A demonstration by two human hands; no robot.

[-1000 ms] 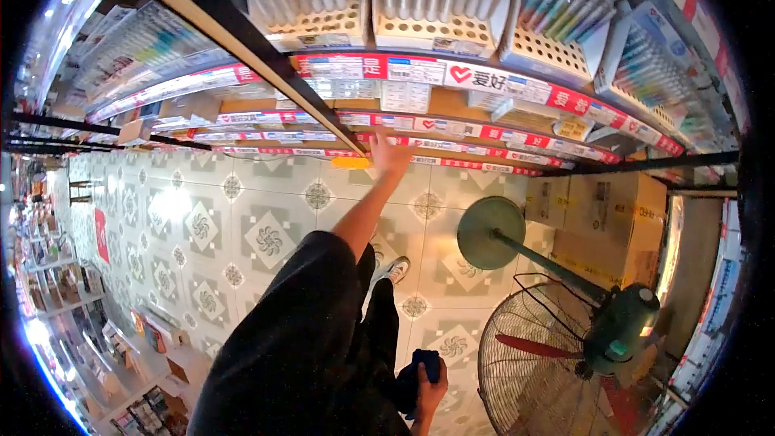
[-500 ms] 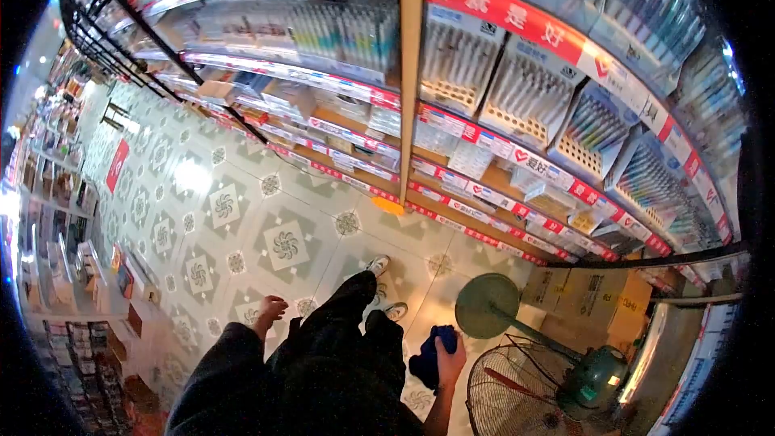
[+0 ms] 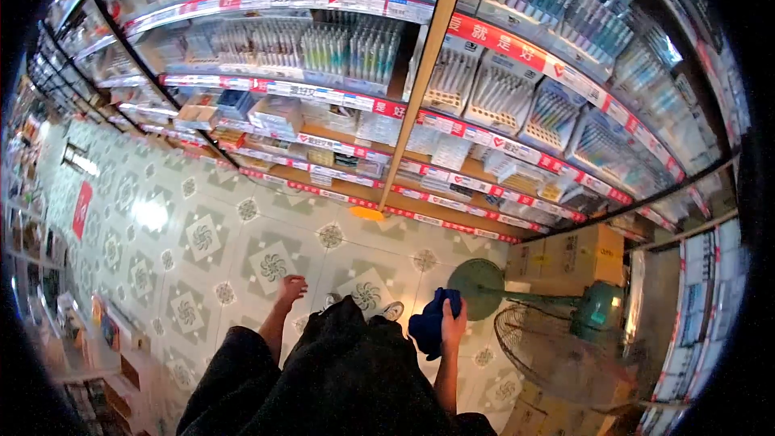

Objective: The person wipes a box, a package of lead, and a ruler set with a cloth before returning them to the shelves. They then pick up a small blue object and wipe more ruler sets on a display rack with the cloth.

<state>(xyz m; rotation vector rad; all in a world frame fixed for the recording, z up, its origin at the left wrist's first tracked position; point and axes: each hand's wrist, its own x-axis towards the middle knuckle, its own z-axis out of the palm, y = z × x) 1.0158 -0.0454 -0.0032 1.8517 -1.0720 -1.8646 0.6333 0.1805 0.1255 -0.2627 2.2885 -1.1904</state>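
My right hand (image 3: 452, 325) is clenched around a dark blue cloth (image 3: 428, 329), bunched into 1 wad just left of the green fan (image 3: 599, 312), I judge so that no loose end trails. My left hand (image 3: 292, 286) hangs empty, fingers loosely open, farther left of the fan, above the tiled floor (image 3: 202, 238). Cardboard boxes (image 3: 577, 254) sit just behind the fan, and beyond them the pen shelves (image 3: 500, 97) tilt their stock outward, probably for easy viewing.

My left hand (image 3: 292, 287) now hangs low by my side, off the shelf (image 3: 420, 219); my right hand (image 3: 453, 323) holds the blue cloth (image 3: 426, 327) higher.
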